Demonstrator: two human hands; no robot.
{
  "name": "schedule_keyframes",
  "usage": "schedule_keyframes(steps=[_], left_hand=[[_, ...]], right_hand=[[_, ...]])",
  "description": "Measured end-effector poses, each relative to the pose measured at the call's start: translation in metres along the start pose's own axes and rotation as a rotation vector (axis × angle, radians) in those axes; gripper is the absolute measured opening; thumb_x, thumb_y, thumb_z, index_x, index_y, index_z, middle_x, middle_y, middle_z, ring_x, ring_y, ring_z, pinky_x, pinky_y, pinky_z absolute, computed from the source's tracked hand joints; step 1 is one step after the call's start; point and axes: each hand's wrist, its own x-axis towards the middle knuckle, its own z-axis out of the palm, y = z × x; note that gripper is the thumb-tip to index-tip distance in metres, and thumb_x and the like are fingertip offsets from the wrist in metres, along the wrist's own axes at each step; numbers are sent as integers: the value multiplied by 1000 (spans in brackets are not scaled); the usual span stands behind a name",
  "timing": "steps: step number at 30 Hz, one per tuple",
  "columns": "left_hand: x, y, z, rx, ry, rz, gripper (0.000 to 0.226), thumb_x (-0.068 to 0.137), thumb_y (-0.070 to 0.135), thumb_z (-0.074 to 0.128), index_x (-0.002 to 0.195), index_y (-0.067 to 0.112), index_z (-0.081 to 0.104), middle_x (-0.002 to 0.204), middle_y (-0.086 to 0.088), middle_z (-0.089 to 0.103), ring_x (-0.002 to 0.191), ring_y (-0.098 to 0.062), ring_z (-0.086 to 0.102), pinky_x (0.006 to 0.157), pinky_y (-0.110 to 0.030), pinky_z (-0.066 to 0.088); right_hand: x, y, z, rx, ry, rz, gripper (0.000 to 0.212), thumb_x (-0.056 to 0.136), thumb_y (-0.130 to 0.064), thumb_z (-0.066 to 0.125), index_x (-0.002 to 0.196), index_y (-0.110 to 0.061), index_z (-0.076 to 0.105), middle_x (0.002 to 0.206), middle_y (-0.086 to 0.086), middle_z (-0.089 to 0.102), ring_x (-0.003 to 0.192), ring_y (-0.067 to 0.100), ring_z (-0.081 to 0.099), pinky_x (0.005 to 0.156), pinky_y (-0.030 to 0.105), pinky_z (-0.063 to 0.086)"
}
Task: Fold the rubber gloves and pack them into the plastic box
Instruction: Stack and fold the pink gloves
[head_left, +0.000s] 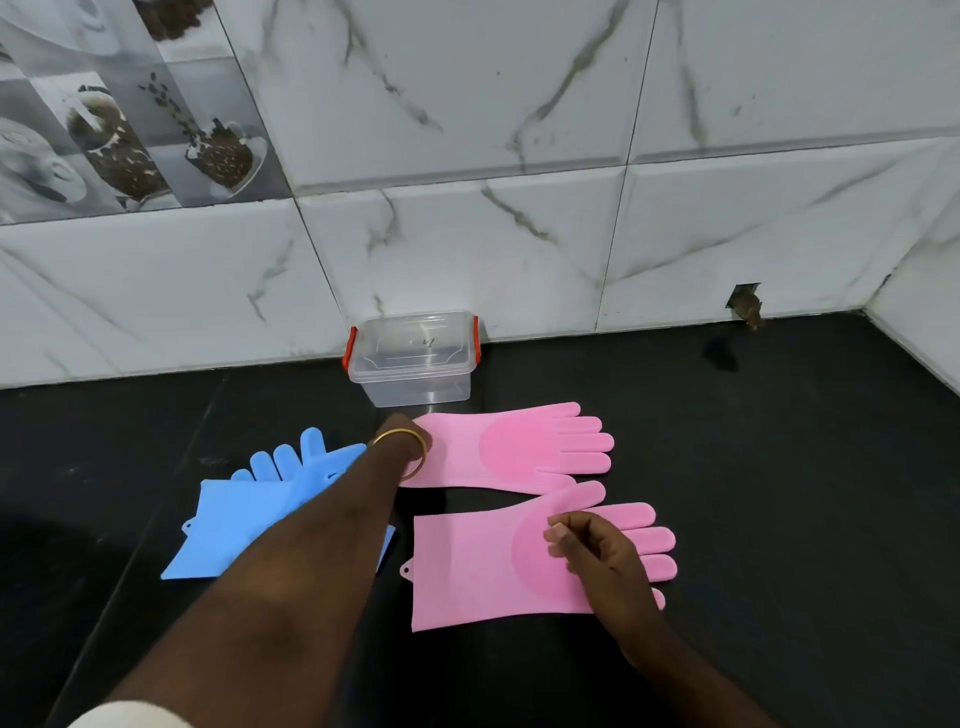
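Lying at the left of the black counter, the blue gloves sit one on top of the other, fingers pointing up toward the wall, cuffs nearest you. Your left forearm crosses over their right edge and reaches forward. A gold bangle rings the wrist, and your left hand is foreshortened beyond it, almost wholly hidden at the cuff of the far pink glove; you cannot tell from here whether it is spread or pinching the rubber.

Behind that hand, against the marble-tiled wall, stands the clear plastic box with its lid on and red clips at both ends. It is near the far pink glove but apart from it.

Both pink gloves lie flat and unfolded, cuffs to the left, fingers to the right. The near pink glove lies just in front of the far one, its thumb touching the far glove's lower edge. Your right hand rests over its palm and finger bases, fingers loosely curled with the thumb close against them, gripping nothing that shows.
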Motion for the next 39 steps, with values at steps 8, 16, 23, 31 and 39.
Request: schedule_keyframes(steps=[8,16,23,31,39], left_hand=[[-35,38,-49,32,-69,352,41,89,9,56,130,8,50,128,-18,55,114,-33,54,98,-41,46],[-111,117,-129,265,107,908,49,82,21,68,125,10,47,126,-14,59,114,-30,57,91,-31,44],[-198,159,-199,556,339,1175,59,79,24,75,127,9,43,123,-8,63,110,-29,60,92,-40,50],[-246,113,-251,467,119,1198,15,86,12,65,86,24,73,66,9,73,48,-13,70,44,-21,52],[-178,30,-215,288,-79,1277,21,84,4,68,103,9,76,112,-7,73,105,-15,68,94,-30,53]], right_hand=[[-4,-18,26,-77,-181,102,15,95,-32,59,97,-25,72,93,-9,76,83,10,72,73,25,51],[18,-88,71,-48,-267,1,15,95,-32,59,106,-24,68,98,-6,76,89,13,73,76,26,56],[54,-168,74,33,-373,-97,28,95,-39,60,120,-28,62,114,-8,73,102,15,71,90,35,55],[68,-201,68,232,-431,-86,44,93,-27,64,136,-22,52,129,3,67,112,25,68,99,44,51],[46,-139,53,340,-301,68,19,83,-16,69,101,-21,71,100,-6,73,122,30,57,99,44,47]])
